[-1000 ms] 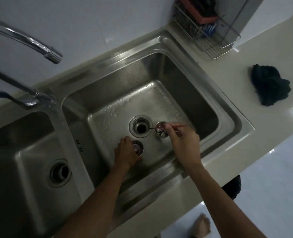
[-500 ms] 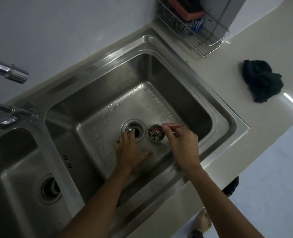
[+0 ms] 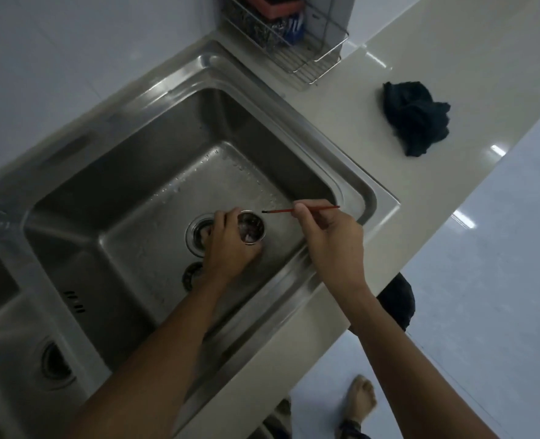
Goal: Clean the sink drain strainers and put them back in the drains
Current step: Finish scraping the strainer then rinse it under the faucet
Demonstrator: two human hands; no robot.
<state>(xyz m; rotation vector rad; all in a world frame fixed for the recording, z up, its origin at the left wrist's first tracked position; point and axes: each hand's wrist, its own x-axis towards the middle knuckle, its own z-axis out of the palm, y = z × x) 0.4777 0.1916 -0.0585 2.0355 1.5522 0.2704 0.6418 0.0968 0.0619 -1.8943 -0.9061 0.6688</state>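
The left hand [image 3: 227, 245] wraps its fingers around a dirty strainer cup [image 3: 252, 229] just right of the open drain [image 3: 200, 234], and the right hand [image 3: 329, 239] pinches a thin red brush [image 3: 300, 210] just above it. I think the cleaning step is on, and next the brush tip must dip into the cup. A second strainer [image 3: 192, 275] lies near the drain on the near side, half hidden by the left wrist; a dark cloth [image 3: 416, 117] sits far off, well apart.

Left hand [image 3: 227, 245] grips a strainer [image 3: 252, 229] in the sink [image 3: 129, 198]; right hand [image 3: 332, 239] pinches a red stick [image 3: 281, 211].
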